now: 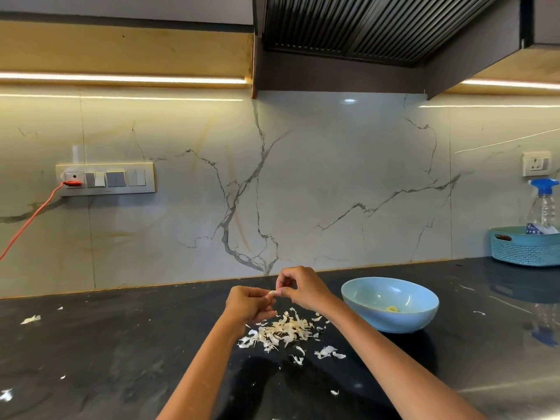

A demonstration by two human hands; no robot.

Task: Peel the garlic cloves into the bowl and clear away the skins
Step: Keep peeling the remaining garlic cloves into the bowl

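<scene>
Nearest the camera, two bare forearms reach forward over the black, faintly veined stone countertop point(106, 353), which carries stray white flecks of skin. Between the arms lies a loose heap of pale, papery garlic skins point(281, 330), with a few larger scraps just in front of it. Above the heap the two hands meet: the left hand point(247, 304) has its fingers curled and pinches a small whitish garlic clove point(271, 293), while the right hand point(303, 287) nips the same clove from the other side with thumb and fingertips. Just right of the hands stands a round light-blue bowl point(360, 294) with a single peeled, yellowish clove point(393, 309) on its bottom. Farther right, against the white marble-veined backsplash point(303, 183), sits a teal woven plastic basket point(524, 251) holding a clear spray bottle with a blue nozzle point(544, 204). At far left an orange cable point(33, 216) runs to a grey switch panel point(106, 179)
</scene>
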